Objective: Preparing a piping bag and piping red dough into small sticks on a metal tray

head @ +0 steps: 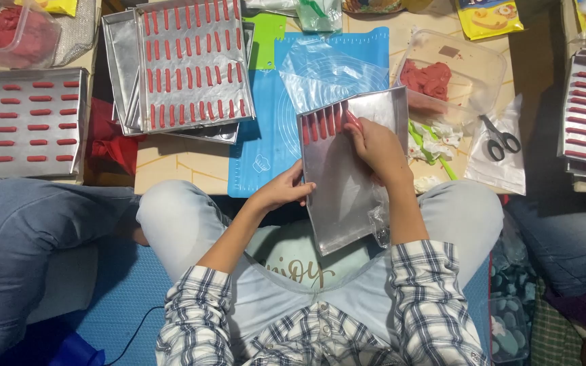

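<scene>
Five red dough sticks [321, 125] lie along the far edge of the one bare metal baking tray [347, 196]; one pair of scissors [500, 138].

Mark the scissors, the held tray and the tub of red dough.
scissors [501, 139], head view, on the pivot just above the handles.
tray [347, 196], head view, on its bare metal middle.
tub [473, 64], head view, on its clear wall right of the red dough.

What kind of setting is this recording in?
Likely a home food-making spot on the floor: a low table carries metal trays of red dough sticks, a tub of red dough and a blue baking mat.
</scene>
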